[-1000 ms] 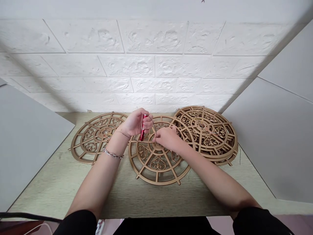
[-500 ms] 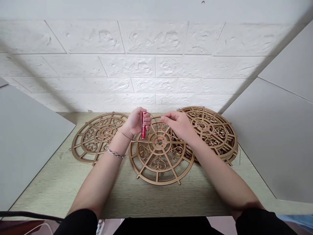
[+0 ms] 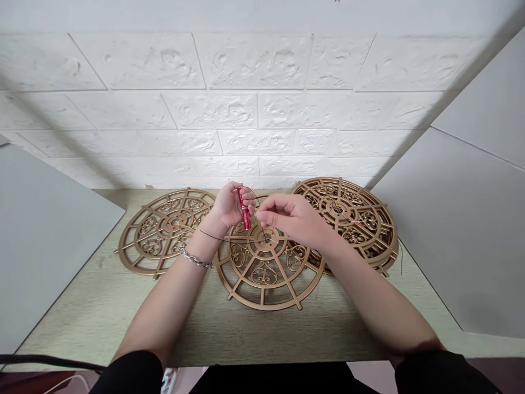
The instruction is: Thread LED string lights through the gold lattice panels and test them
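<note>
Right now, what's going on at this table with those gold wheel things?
A person is handling thread over a gold cut-out disc that lies flat on the table. The left hand grips a small red spool. The right hand pinches the thin dark thread just above the disc's hub. One more disc lies to the left, and a stack of discs sits to the right.

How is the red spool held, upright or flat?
Nearly upright, slightly tilted: the left hand grips the spool above the middle disc.
</note>
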`<state>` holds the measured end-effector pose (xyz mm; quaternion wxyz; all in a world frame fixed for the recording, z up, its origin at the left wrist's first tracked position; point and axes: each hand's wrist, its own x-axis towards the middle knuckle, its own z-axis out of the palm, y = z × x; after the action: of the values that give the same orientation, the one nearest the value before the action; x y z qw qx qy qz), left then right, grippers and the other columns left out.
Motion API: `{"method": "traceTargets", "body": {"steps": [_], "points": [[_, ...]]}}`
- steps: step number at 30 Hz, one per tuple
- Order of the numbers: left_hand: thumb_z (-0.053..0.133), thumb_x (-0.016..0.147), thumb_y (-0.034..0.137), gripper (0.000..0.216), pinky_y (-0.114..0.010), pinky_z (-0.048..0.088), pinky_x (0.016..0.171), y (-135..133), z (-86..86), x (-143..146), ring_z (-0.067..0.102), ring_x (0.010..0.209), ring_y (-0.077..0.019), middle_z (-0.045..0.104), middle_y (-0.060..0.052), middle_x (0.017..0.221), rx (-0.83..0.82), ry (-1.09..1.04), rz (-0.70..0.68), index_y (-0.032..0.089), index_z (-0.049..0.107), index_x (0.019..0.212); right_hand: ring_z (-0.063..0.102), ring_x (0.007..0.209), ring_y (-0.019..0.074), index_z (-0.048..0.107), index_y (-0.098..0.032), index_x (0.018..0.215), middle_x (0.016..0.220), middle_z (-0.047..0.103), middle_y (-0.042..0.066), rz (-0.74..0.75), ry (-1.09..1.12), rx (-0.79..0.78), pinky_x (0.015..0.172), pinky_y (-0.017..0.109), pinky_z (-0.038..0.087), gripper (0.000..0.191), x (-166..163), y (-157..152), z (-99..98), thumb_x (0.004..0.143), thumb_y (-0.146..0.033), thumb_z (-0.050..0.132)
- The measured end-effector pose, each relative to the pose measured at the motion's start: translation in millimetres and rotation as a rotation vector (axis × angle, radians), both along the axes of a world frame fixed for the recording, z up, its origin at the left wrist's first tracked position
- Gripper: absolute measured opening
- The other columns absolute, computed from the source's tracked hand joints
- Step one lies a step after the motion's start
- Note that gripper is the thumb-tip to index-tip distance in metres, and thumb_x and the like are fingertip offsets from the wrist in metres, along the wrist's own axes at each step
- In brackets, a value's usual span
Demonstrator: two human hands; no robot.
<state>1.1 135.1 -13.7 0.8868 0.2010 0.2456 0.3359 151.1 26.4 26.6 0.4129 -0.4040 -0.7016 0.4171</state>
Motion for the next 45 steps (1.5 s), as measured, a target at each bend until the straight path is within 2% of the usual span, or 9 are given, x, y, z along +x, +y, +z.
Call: {"method": "traceTargets", "body": {"steps": [4,7,12,17,26,35,40,45], "points": [[0.040,0.073,0.018,0.020,-0.022,0.041,0.039,-4.4,5.3,1.0,0.041,0.039,-0.0106,0.035,0.002,0.046,0.003,-0.024,-0.017,0.018,0.033,0.053,0.045,0.059,0.0072,0.061,-0.015,0.079,0.068,0.055,-0.002,-0.012,-0.082,0.034,0.055,0.021,0.034,0.019,-0.9,-8.1,6.6,0.082,-0.032,0.053],[0.040,0.072,0.017,0.019,-0.025,0.044,0.041,-8.5,8.9,2.2,0.042,0.041,-0.0114,0.037,0.001,0.047,-0.013,-0.049,-0.030,0.018,0.033,0.054,0.048,0.061,0.0071,0.064,-0.016,0.078,0.068,0.058,-0.002,-0.024,-0.287,0.117,0.060,0.021,0.034,0.013,-3.0,-9.5,6.6,0.081,-0.026,0.055],[0.038,0.073,0.015,0.019,-0.030,0.048,0.049,-15.0,13.9,4.8,0.042,0.042,-0.0111,0.038,0.002,0.048,-0.063,-0.050,0.010,0.018,0.032,0.055,0.050,0.063,0.0080,0.065,-0.015,0.072,0.069,0.061,-0.001,-0.016,-0.630,0.216,0.061,0.021,0.033,0.012,-6.0,-0.3,-6.3,0.080,-0.021,0.059],[0.038,0.074,0.015,0.020,-0.031,0.049,0.050,-16.7,16.3,6.4,0.041,0.040,-0.0107,0.038,0.002,0.048,-0.082,-0.046,0.033,0.018,0.032,0.056,0.053,0.066,0.0105,0.066,-0.013,0.072,0.070,0.062,0.002,-0.049,-0.809,0.287,0.063,0.023,0.034,0.016,-6.9,4.6,-14.9,0.082,-0.023,0.058],[0.035,0.076,0.015,0.021,-0.032,0.050,0.051,-18.6,18.4,7.4,0.041,0.040,-0.0105,0.038,0.002,0.048,-0.074,-0.042,0.075,0.018,0.032,0.056,0.052,0.066,0.0129,0.060,-0.013,0.074,0.071,0.060,0.003,-0.145,-0.975,0.381,0.057,0.024,0.030,0.018,-11.4,-0.2,-13.1,0.085,-0.024,0.051],[0.036,0.075,0.015,0.020,-0.024,0.045,0.043,-18.5,13.8,11.4,0.042,0.042,-0.0114,0.039,0.000,0.048,-0.072,-0.089,0.081,0.018,0.033,0.055,0.049,0.059,0.0114,0.059,-0.015,0.075,0.068,0.058,0.003,-0.203,-1.032,0.273,0.050,0.024,0.025,0.021,-12.3,-3.2,-9.7,0.086,-0.024,0.044],[0.036,0.076,0.018,0.022,-0.025,0.045,0.045,-22.1,13.6,15.1,0.040,0.042,-0.0111,0.036,0.000,0.048,-0.078,-0.059,0.072,0.018,0.033,0.054,0.050,0.060,0.0111,0.058,-0.016,0.074,0.071,0.059,0.003,-0.183,-1.036,0.214,0.051,0.023,0.027,0.017,-11.0,-1.3,-9.5,0.082,-0.020,0.044],[0.035,0.078,0.019,0.025,-0.021,0.040,0.042,-24.2,12.2,19.0,0.038,0.042,-0.0099,0.035,0.000,0.047,-0.071,-0.052,0.118,0.018,0.032,0.053,0.051,0.061,0.0124,0.056,-0.016,0.072,0.070,0.060,0.003,-0.176,-1.044,0.192,0.051,0.024,0.028,0.017,-10.0,1.6,-13.4,0.081,-0.018,0.043]]}}
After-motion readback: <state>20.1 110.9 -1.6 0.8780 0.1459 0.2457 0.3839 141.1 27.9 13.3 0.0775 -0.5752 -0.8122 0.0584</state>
